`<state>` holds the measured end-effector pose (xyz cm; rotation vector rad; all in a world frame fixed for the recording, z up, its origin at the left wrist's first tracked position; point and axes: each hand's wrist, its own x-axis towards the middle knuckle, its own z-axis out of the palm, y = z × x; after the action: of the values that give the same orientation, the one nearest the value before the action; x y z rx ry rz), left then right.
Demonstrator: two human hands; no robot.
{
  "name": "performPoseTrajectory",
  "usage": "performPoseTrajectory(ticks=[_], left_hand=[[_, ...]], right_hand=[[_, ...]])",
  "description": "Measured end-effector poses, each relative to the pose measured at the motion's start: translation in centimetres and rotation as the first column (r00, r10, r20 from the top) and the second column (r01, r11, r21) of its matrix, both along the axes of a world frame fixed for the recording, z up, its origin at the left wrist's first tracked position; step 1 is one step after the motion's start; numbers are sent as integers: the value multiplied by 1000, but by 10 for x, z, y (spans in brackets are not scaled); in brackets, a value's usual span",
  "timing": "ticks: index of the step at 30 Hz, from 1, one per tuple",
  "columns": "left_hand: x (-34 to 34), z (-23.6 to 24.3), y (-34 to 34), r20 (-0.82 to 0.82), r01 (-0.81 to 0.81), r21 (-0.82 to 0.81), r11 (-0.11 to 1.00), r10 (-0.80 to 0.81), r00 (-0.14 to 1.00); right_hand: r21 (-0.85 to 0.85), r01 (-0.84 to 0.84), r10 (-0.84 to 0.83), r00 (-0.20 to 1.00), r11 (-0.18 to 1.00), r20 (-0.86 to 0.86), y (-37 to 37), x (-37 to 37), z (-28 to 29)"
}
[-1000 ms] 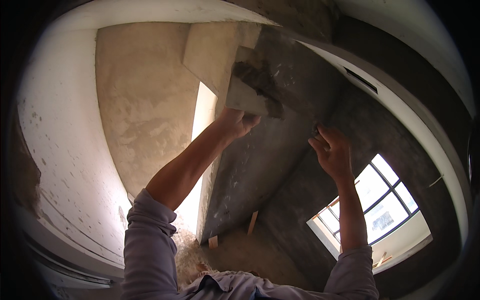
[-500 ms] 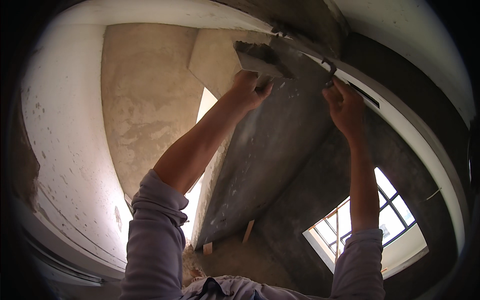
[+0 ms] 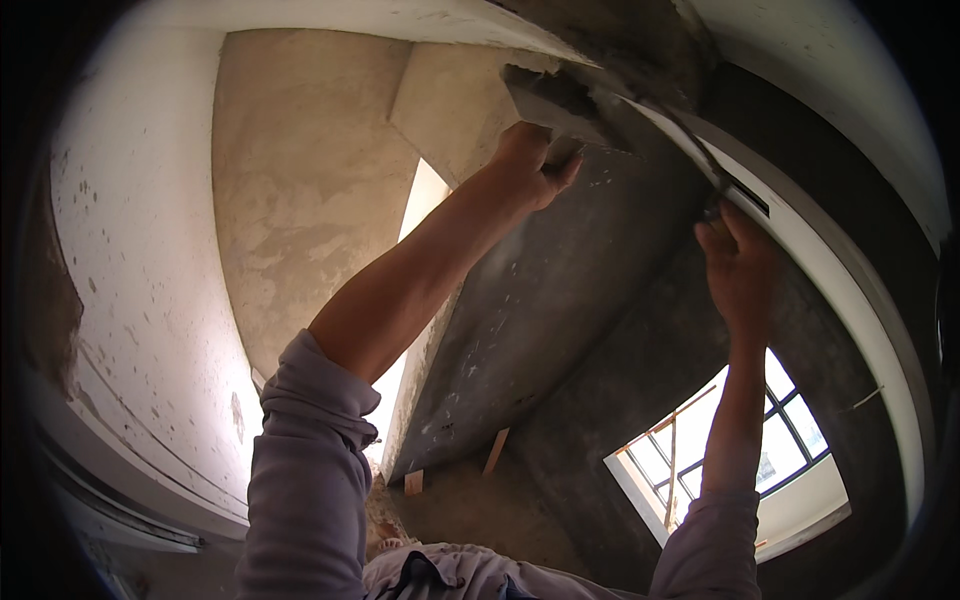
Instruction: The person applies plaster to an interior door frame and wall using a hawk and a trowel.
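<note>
My left hand point(image 3: 535, 165) is closed around the handle beneath a flat plastering board point(image 3: 550, 105), which carries dark wet mortar near the top of the view. To its right, my right hand point(image 3: 740, 270) grips a trowel point(image 3: 705, 150), its blade edge-on and blurred, angled up toward the dark, rough-plastered band point(image 3: 655, 45) overhead. Whether the blade touches that band I cannot tell. Both forearms rise from rolled grey sleeves at the lower edge.
A white wall point(image 3: 140, 250) curves along the left, beside beige plaster point(image 3: 290, 180) and a bright narrow opening. A dark grey plastered surface point(image 3: 530, 320) runs through the middle. A window point(image 3: 790, 420) shows at lower right, with small wooden boards point(image 3: 495, 450) near the bottom.
Both hands have risen and moved right, the board and trowel with them. The trowel now reaches the upper band in the view, and the right hand has dropped slightly since half a second ago.
</note>
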<state>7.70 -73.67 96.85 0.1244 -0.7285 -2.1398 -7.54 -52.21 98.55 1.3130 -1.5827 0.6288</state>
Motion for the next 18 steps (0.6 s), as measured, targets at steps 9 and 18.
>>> performPoseTrajectory(ticks=[9,18], left_hand=[[-15,-11,-3,-26,57,103,993,-55,998],[-26,-14,9,43,74,33,997,-75,996]], right_hand=[[10,-57,57,996,998,-75,-58,-11,50],[6,-74,68,943,997,327,28,-28,14]])
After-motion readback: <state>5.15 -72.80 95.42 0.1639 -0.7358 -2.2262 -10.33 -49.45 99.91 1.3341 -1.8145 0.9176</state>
